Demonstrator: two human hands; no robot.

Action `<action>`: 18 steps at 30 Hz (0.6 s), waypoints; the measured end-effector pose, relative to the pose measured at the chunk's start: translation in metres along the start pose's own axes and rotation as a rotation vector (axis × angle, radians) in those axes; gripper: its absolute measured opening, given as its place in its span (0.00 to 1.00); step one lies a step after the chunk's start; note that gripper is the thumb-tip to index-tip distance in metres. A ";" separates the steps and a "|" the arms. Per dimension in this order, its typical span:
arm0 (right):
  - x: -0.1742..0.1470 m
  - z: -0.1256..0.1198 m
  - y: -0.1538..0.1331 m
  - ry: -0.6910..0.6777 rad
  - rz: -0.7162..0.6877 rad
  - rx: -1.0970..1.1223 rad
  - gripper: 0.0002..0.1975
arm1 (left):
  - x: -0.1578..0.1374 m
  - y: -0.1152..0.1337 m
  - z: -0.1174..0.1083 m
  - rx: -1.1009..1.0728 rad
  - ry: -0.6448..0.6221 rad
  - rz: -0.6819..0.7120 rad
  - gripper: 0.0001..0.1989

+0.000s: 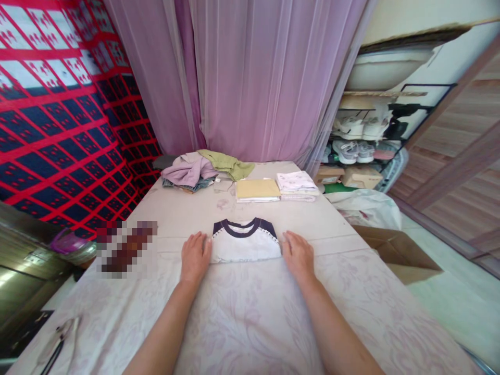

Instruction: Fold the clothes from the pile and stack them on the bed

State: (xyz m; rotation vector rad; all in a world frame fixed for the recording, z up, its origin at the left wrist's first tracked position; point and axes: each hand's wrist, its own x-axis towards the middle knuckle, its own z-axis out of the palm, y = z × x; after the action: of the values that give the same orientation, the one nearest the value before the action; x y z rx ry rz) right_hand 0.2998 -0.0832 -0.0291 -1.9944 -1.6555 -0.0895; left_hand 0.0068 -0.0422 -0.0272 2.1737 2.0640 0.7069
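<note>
A white shirt point(246, 247) with a dark neckband and dark shoulders lies folded into a flat, wide bundle on the table's pale flowered cloth point(250, 312). Its collar faces away from me. My left hand point(195, 255) rests flat at the bundle's left side, the thumb against or very near its edge. On the other side my right hand point(297, 254) lies with fingertips at the shirt's right edge; whether they touch it I cannot tell. Neither hand grips anything.
Behind the shirt are a folded yellow cloth point(258, 188) and folded white patterned cloths point(297, 182). Loose purple point(189, 171) and green clothes point(230, 164) are heaped at the back left. An open cardboard box point(398, 252) and a shoe rack stand at the right.
</note>
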 end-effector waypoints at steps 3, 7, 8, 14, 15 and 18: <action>-0.002 0.001 0.008 -0.032 0.070 -0.047 0.16 | 0.001 0.000 -0.005 0.017 -0.033 -0.032 0.20; -0.003 0.004 -0.010 -0.146 0.025 -0.044 0.15 | 0.004 0.013 -0.009 0.016 -0.112 -0.124 0.15; -0.003 0.003 -0.015 -0.176 0.026 -0.044 0.16 | 0.005 0.017 -0.010 0.013 -0.137 -0.146 0.14; 0.000 -0.013 -0.037 -0.307 0.054 -0.042 0.13 | 0.008 0.034 -0.016 -0.117 -0.197 -0.119 0.07; 0.002 -0.016 -0.039 -0.334 0.080 -0.016 0.14 | 0.009 0.035 -0.016 -0.172 -0.221 -0.130 0.07; 0.012 -0.021 -0.038 -0.439 0.231 0.175 0.20 | 0.013 0.039 -0.014 -0.476 -0.272 -0.279 0.10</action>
State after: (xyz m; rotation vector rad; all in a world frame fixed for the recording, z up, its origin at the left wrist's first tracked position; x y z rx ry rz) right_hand 0.2739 -0.0778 0.0071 -2.1542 -1.5981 0.5959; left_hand 0.0382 -0.0370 0.0032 1.5905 1.7835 0.7295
